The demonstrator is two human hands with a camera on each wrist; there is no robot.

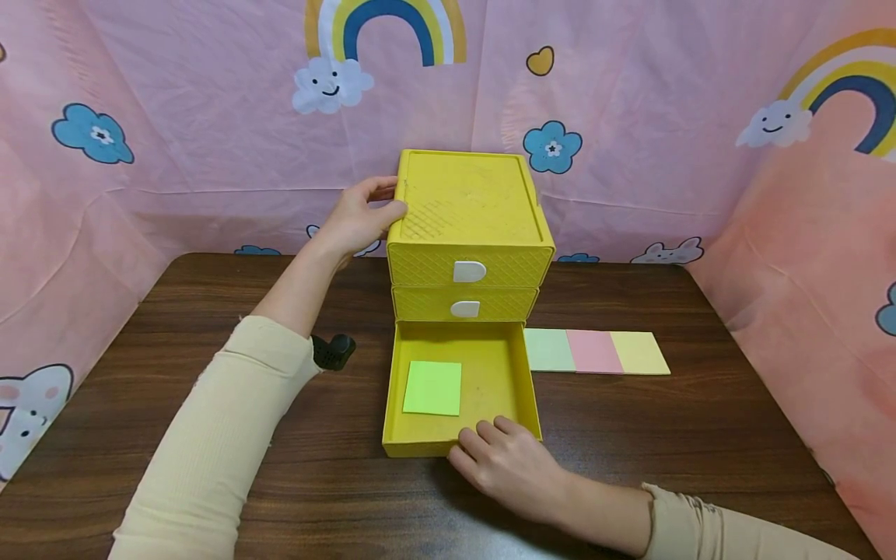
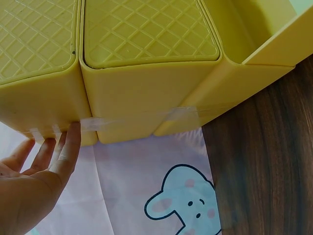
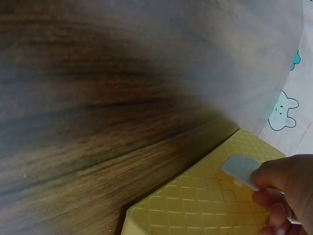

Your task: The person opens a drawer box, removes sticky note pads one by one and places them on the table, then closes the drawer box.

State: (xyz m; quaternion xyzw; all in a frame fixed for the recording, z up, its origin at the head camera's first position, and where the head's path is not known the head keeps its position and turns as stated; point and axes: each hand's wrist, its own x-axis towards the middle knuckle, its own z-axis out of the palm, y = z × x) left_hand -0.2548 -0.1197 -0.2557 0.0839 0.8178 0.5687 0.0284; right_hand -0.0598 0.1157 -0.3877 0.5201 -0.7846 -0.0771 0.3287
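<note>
A yellow drawer unit (image 1: 470, 194) stands on the table, its bottom drawer (image 1: 500, 381) pulled out. In that drawer lies a bright green sticky note pad (image 1: 432, 388). My left hand (image 1: 360, 218) rests against the unit's upper left side, the thumb at the top edge; in the left wrist view its fingers (image 2: 71, 147) are fairly straight on the side wall. At the drawer's front, my right hand (image 1: 514, 470) pinches the white drawer handle (image 3: 240, 169) between thumb and fingers, as the right wrist view shows. The head view hides that handle behind the hand.
To the right of the open drawer, a row of green, pink and yellow paper squares (image 1: 595, 351) lies on the brown wooden table (image 1: 630, 435). The upper two drawers with white handles (image 1: 469, 271) are closed. A pink patterned cloth (image 1: 231, 93) hangs behind.
</note>
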